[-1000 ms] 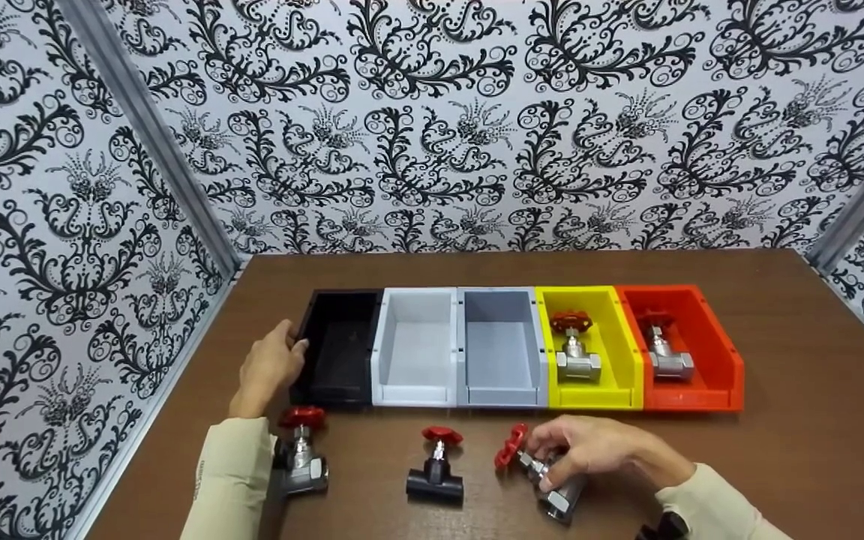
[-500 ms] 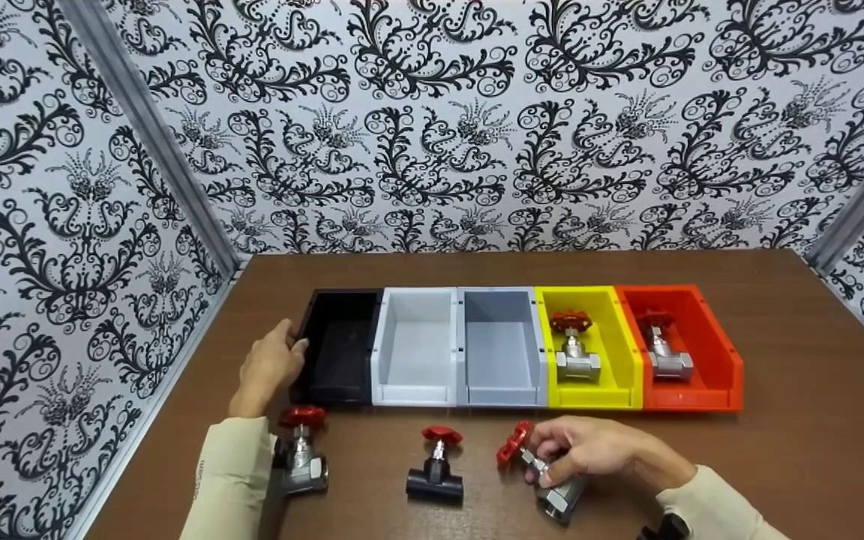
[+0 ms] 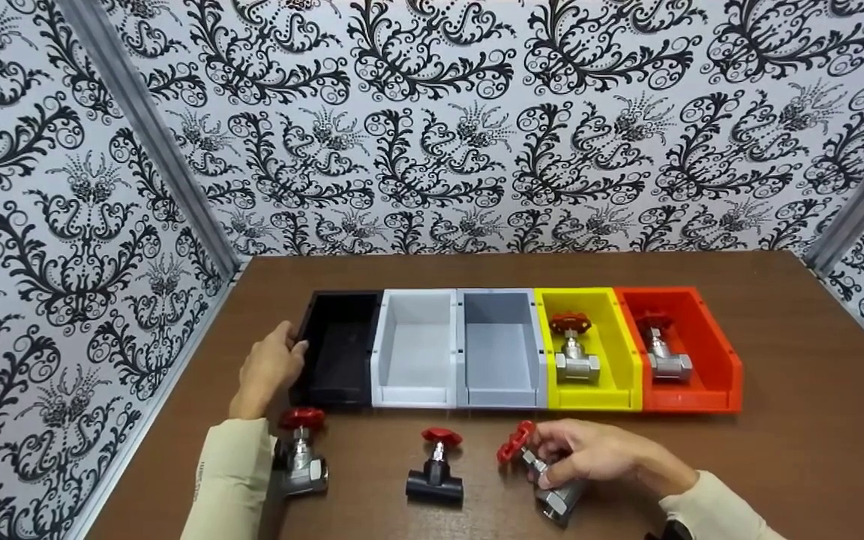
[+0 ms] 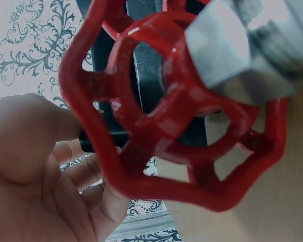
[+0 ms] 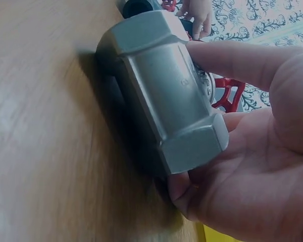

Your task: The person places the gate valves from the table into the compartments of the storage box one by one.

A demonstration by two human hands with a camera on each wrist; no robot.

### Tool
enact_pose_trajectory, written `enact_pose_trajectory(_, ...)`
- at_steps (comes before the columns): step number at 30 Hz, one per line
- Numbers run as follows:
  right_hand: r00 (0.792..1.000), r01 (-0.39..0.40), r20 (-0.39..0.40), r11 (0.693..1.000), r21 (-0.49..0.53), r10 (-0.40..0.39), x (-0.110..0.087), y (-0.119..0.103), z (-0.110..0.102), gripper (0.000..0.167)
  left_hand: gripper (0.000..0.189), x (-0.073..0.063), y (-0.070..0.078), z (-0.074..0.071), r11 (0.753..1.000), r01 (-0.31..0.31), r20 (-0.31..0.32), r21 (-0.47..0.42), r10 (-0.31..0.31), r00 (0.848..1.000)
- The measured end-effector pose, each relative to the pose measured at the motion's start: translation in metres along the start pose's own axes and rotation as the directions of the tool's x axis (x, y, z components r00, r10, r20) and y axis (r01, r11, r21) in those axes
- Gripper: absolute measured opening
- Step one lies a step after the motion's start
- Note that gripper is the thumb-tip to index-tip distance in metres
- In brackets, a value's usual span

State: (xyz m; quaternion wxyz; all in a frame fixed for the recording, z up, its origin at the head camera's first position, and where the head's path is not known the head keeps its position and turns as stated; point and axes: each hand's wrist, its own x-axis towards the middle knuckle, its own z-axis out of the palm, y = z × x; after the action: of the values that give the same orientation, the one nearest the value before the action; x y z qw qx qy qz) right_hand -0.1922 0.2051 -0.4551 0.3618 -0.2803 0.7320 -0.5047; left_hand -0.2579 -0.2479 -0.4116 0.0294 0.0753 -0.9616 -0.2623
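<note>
In the head view my left hand [image 3: 271, 367] pinches the left rim of the black bin [image 3: 338, 352], its thumb at the edge. Below its wrist stands a metal valve [image 3: 304, 469]; its red handwheel [image 4: 197, 189] looms in the left wrist view, hiding part of the bin. My right hand [image 3: 589, 454] grips another metal valve [image 3: 556, 495], tilted with its red handwheel to the upper left. The right wrist view shows this valve's silver body [image 5: 166, 91] between thumb and fingers, close to the table. Between the hands stands a black-bodied valve [image 3: 436, 480] with a red handwheel.
White [image 3: 421, 337], grey [image 3: 503, 345], yellow [image 3: 619, 345] and red [image 3: 717, 360] bins continue the row. One metal valve [image 3: 577, 360] stands in the yellow bin, another [image 3: 664, 356] in the red one. Patterned walls [image 3: 439, 150] enclose the brown table [image 3: 799, 360].
My right hand has turned the gripped valve slightly, its handwheel shifting a little up and right. The left hand stays at the black bin.
</note>
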Motion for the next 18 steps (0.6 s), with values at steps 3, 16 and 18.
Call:
enact_pose_trajectory(3,1.000,-0.014,-0.017,1.000,0.026,0.014,-0.0014,-0.0005,0.0016,0.040,0.024,-0.0001,-0.0002,0.0000,1.000,-0.005,-0.002,0.002,0.005,1.000)
enact_pose_trajectory(16,0.998,0.018,-0.061,0.999,0.047,-0.015,0.0010,0.0000,0.0038,0.037,0.022,-0.0002,-0.0011,-0.0001,1.000,-0.005,-0.008,0.000,0.005,1.000)
enact_pose_trajectory(18,0.996,0.017,-0.093,0.999,0.041,-0.013,0.0015,0.0009,0.0047,0.035,0.021,0.0003,-0.0015,0.0004,1.000,-0.006,-0.010,-0.001,0.006,1.000)
